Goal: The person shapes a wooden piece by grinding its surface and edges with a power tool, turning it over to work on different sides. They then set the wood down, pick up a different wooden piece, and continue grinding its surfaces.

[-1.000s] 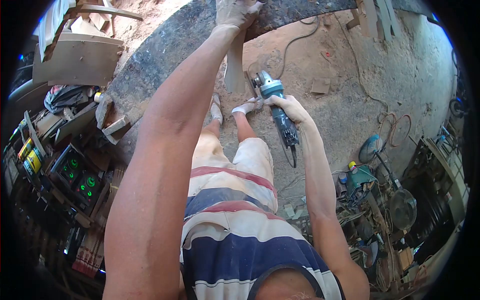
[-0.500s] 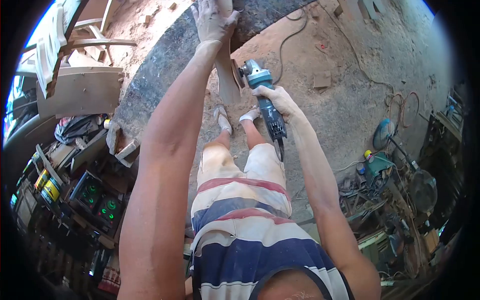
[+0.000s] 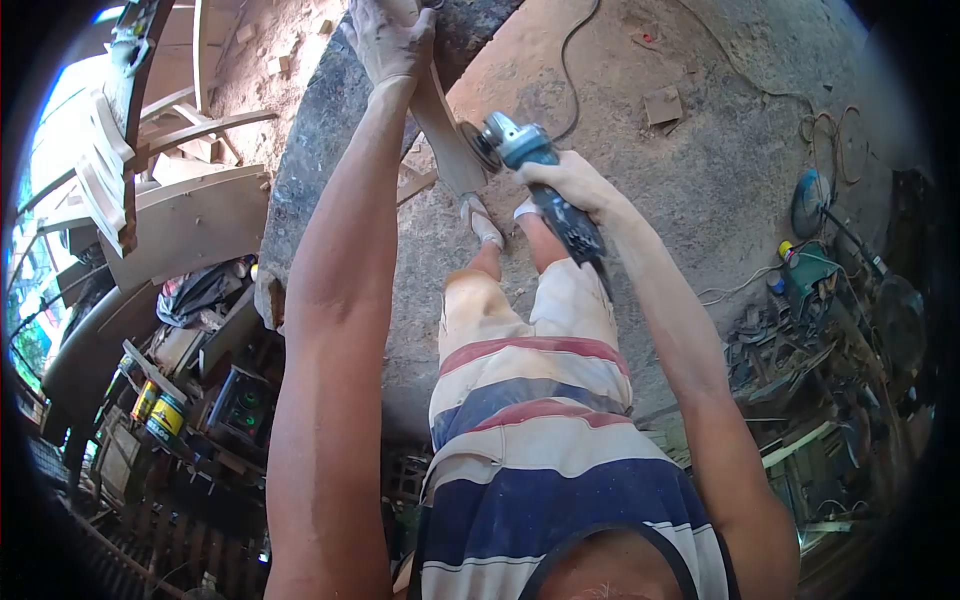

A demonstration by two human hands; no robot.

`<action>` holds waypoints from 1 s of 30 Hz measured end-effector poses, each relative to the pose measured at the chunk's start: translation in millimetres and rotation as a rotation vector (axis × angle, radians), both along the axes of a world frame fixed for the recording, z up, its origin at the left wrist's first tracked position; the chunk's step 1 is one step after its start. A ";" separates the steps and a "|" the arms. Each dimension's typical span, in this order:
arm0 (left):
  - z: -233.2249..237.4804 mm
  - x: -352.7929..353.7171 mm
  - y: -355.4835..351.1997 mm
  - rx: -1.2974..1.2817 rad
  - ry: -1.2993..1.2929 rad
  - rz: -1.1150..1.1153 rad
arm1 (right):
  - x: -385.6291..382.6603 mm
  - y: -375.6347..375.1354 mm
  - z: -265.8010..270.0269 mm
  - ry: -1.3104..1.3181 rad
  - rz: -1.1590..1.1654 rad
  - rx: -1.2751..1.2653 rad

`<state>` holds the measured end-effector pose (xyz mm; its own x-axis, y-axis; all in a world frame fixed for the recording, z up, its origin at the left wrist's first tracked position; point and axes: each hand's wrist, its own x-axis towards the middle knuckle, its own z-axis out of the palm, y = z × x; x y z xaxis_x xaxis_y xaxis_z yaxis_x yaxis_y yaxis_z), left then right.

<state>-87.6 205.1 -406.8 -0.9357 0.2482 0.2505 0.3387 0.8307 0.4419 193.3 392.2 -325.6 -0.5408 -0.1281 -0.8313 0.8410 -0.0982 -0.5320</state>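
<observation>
My left hand (image 3: 390,42) grips a long, curved wooden piece (image 3: 446,138) near its upper end, at the edge of a dark, worn tabletop (image 3: 325,150). The lower end of the wood juts past the table edge toward my feet. Wrapped round the body of a teal and black angle grinder (image 3: 528,150) is my right hand (image 3: 575,187). The grinder's round disc (image 3: 480,147) stands at the right edge of the wood; whether it touches cannot be told.
Curved wooden parts (image 3: 205,135) and a broad panel (image 3: 190,225) lie at the left. A power cord (image 3: 570,80) runs across the dusty floor. A wood scrap (image 3: 662,105) lies beyond it. Yellow cans (image 3: 165,415) and a speaker-like box (image 3: 243,400) sit lower left; clutter lines the right.
The view has shifted. The grinder has tilted, its rear end swinging right, and its disc now shows more of its face. My left hand keeps its hold on the wood.
</observation>
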 end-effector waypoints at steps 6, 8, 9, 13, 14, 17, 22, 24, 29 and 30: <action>-4.3 -0.6 -4.0 0.015 -0.047 -0.003 | -10.9 -9.9 -11.2 -0.058 -0.056 -0.041; -8.3 -5.2 -6.0 -0.020 -0.019 -0.016 | -7.0 -4.4 -5.7 -0.051 -0.039 -0.056; -5.9 -5.3 -5.3 0.008 -0.040 -0.019 | -2.2 -0.3 -3.9 -0.041 -0.009 -0.043; -3.9 -3.5 -2.3 0.040 -0.030 -0.026 | 14.7 19.3 0.7 -0.056 0.100 -0.027; -5.1 -1.9 -3.9 0.038 -0.049 -0.015 | 16.1 19.5 3.8 -0.064 0.102 -0.019; 3.2 1.3 -0.4 0.038 -0.084 0.000 | 4.1 10.3 14.0 -0.026 0.008 -0.019; -4.3 -3.3 -5.1 0.081 -0.083 -0.005 | -14.2 -18.0 -15.8 -0.029 -0.118 -0.016; -8.9 -3.6 -4.6 0.047 -0.030 -0.018 | -18.1 -19.8 -11.1 -0.066 -0.141 -0.065; 22.2 5.4 3.8 0.033 -0.139 0.006 | -3.1 -8.9 -5.5 -0.027 -0.053 -0.066; 28.0 5.5 5.7 0.034 -0.165 -0.014 | 3.3 -5.2 -6.7 -0.018 -0.021 -0.047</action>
<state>-82.1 210.9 -378.8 -0.9614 0.2555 0.1023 0.2707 0.8103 0.5198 196.6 387.0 -332.3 -0.5290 -0.1561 -0.8342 0.8478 -0.1403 -0.5114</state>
